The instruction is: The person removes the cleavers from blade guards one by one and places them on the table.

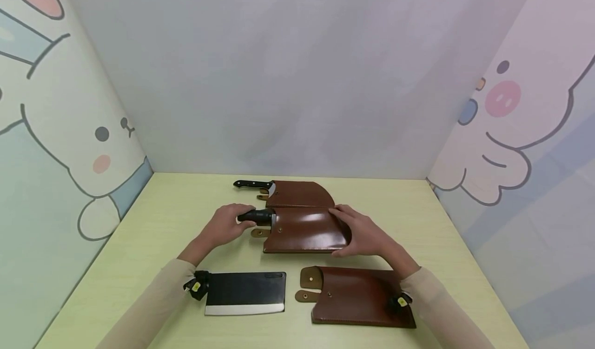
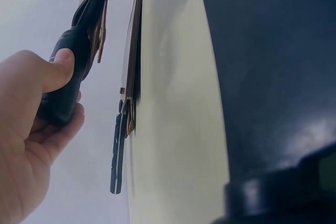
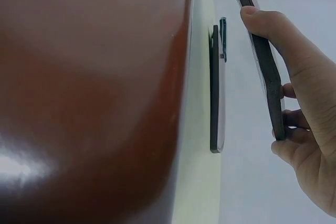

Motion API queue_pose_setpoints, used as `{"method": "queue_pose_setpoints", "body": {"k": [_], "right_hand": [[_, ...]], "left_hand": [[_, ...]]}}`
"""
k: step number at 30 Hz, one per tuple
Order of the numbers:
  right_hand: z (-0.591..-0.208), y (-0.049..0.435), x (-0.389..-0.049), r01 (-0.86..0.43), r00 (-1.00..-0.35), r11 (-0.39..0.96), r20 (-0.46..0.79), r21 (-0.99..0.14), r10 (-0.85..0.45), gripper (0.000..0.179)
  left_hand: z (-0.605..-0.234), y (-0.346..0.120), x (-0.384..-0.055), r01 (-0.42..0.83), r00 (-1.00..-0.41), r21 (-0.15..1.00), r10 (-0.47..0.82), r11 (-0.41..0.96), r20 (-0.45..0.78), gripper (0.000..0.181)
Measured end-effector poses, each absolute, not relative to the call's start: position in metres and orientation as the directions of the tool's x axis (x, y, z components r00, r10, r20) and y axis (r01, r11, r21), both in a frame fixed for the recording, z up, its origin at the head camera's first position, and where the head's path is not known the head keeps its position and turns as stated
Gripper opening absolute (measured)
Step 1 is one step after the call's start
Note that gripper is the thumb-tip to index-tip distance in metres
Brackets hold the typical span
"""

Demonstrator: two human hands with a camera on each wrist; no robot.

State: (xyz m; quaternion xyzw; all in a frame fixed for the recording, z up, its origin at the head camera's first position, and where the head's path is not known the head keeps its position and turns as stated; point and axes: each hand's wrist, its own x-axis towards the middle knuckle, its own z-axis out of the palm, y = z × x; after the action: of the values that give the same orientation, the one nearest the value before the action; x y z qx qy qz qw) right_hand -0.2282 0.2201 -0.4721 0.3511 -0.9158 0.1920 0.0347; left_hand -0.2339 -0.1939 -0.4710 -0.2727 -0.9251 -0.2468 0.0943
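Note:
My left hand (image 1: 226, 226) grips the black handle (image 1: 260, 217) of a knife whose blade is hidden inside a brown leather sheath (image 1: 302, 230). My right hand (image 1: 367, 234) holds the right end of that sheath, thumb on one edge and fingers on the other. In the right wrist view, the sheath's dark edge (image 3: 266, 66) stands clear of the table. A strap with a snap (image 1: 260, 233) hangs loose by the handle. Close behind lies a second brown sheath (image 1: 299, 193), with a knife's black riveted handle (image 1: 251, 184) sticking out to the left.
A cleaver (image 1: 246, 289) with a wide dark blade lies at the front left, its handle end hidden by my left wrist. At the front right, another brown sheath (image 1: 358, 292) lies unfastened beneath my right forearm. Walls with cartoon animals border the pale yellow table (image 1: 186, 189).

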Motion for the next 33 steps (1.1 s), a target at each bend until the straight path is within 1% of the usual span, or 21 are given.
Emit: {"method": "queue_pose_setpoints", "body": {"k": [16,23,33], "right_hand": [[-0.4734,0.2198,-0.223,-0.635,-0.766,0.693,0.162,-0.342,-0.622,0.113],[-0.471,0.2191,-0.2208,-0.622,-0.775,0.703,0.149,-0.345,-0.614,0.112],[-0.4708,0.2192,-0.2197,-0.614,-0.781,0.711,0.134,-0.343,-0.61,0.112]], "left_hand": [[-0.4696,-0.1962,-0.2282,0.55,-0.835,0.43,0.462,0.716,0.298,0.045],[-0.471,-0.1983,-0.2301,0.56,-0.829,0.445,0.469,0.699,0.306,0.043],[-0.4713,-0.1992,-0.2292,0.549,-0.836,0.448,0.462,0.706,0.295,0.04]]}}
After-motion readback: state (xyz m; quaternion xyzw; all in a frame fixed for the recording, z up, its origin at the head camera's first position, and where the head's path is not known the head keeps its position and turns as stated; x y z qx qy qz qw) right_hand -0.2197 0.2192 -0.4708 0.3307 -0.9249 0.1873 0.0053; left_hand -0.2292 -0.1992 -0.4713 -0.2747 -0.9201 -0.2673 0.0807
